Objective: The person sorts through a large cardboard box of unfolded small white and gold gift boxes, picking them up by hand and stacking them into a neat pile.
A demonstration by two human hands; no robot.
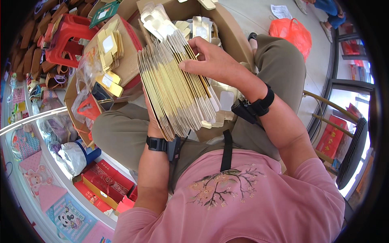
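Many flat, gold-edged cartons (172,87) lean tightly together.

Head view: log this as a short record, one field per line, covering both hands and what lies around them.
Left hand: at the stack's left side, mostly hidden behind it
Right hand: thumb on the stack's edges, toward its upper right
Stack: many flat gold cardboard pieces, packed side by side
Beyond stack: open carton with more gold pieces
Upper left: red stool
Upper right: red plastic bag on the floor
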